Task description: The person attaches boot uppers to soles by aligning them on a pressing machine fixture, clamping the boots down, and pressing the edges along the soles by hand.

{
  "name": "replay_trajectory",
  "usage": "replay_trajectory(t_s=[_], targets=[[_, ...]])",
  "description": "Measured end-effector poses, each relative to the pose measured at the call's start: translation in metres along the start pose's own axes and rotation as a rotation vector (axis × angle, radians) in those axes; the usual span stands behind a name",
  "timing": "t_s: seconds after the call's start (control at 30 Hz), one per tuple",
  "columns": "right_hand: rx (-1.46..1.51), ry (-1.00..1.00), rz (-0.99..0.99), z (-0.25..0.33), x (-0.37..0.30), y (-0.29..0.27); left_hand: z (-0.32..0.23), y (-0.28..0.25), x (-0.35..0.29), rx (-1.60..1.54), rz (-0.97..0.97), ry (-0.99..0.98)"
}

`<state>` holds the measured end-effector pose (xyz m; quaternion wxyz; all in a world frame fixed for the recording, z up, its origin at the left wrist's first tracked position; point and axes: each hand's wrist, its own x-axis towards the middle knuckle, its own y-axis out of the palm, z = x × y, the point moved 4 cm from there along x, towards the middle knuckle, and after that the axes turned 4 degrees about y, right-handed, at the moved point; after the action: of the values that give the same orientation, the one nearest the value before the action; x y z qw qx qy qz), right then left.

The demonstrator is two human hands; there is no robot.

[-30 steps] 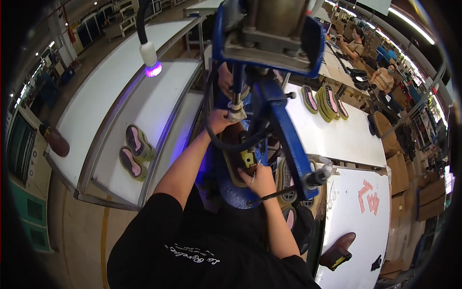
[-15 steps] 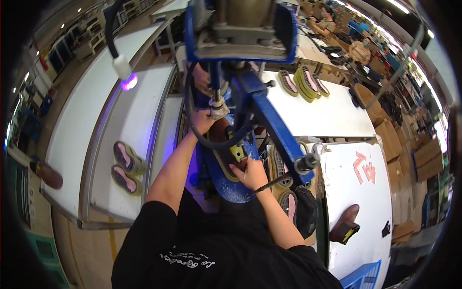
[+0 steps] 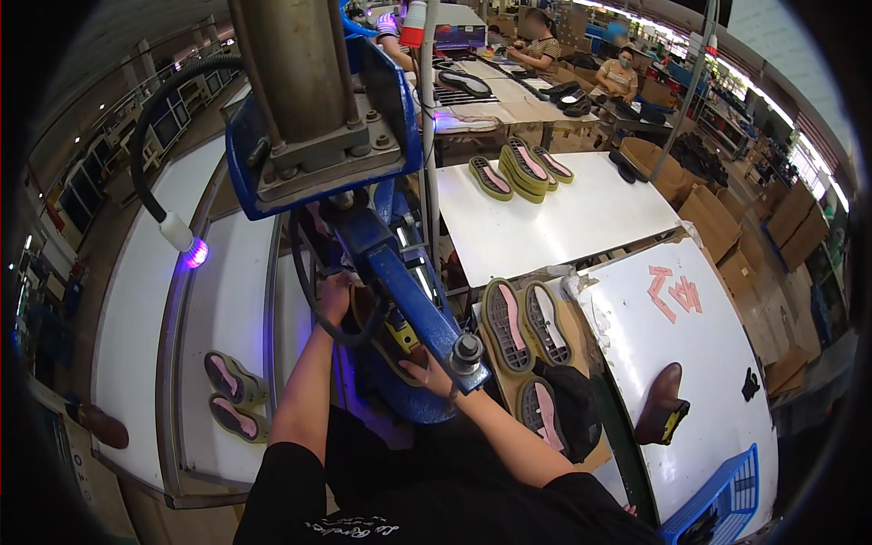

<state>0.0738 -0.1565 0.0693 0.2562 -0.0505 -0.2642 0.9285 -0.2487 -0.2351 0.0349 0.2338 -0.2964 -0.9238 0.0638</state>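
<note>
A brown boot (image 3: 418,355) with a yellow-green sole lies on the blue bed of a press (image 3: 392,265), toe away from me. The press's swing arm and a black hose hide much of it. My left hand (image 3: 334,296) is closed around the far end of the boot, with some fingers hidden behind the hose and the boot. At the near end, my right hand (image 3: 431,374) grips the boot by its heel and collar, beside a yellow patch. The end of the press arm, with its large bolt, is just above my right wrist.
A violet-glowing lamp (image 3: 195,253) hangs on my left, over shelves with two soles (image 3: 238,422). Several soles (image 3: 514,331) and a black cap-like item (image 3: 569,409) lie on my right. Farther right are another boot (image 3: 660,409), pink strips (image 3: 674,292) and a blue basket (image 3: 718,495).
My view has shifted, so the press now appears farther left and the right-hand soles show more fully. Both hands remain on the boot.
</note>
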Motion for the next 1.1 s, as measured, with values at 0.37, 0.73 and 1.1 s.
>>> replay_trajectory(t_s=[0.37,0.73,1.1], targets=[[-0.049,-0.261,-0.011,0.049,-0.003,-0.015,0.017,-0.021,-0.001,0.148,-0.225,-0.192],[0.211,-0.026,0.406,0.011,0.040,-0.078,0.022,-0.016,-0.061,0.262,-0.132,-0.019],[0.367,-0.089,-0.921,-0.151,0.324,-0.259,-0.065,-0.038,0.046,0.424,-0.198,0.094]])
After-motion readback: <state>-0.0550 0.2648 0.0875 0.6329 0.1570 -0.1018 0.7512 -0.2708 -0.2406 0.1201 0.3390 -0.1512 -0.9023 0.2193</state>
